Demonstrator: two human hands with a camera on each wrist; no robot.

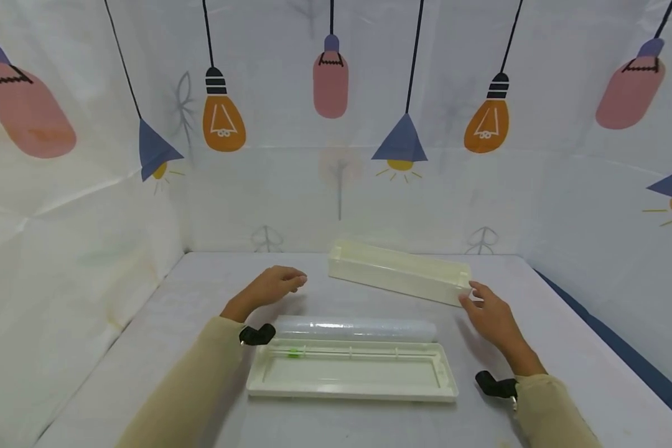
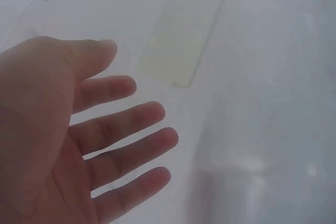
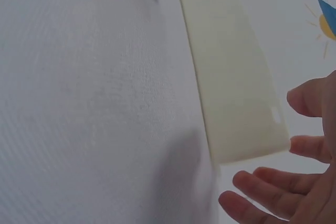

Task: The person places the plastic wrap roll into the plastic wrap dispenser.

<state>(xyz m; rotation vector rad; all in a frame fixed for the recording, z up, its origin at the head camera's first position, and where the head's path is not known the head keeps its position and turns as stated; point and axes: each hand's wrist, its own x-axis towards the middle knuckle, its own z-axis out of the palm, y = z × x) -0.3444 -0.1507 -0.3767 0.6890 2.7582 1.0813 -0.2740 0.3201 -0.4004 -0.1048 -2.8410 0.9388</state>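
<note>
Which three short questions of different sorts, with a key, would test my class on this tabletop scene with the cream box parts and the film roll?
1. True or false: the left hand grips the clear film roll.
2. Multiple choice: the right hand is nearest to which thing? A) the flat cream tray; B) the long cream trough; C) the film roll.
3. Fill in: the film roll lies along the ____ edge of the flat tray on the table.

Key
1. False: it hovers with relaxed fingers, holding nothing.
2. B: its fingertips are at the trough's right end; whether they touch it cannot be told.
3. Far.
</note>
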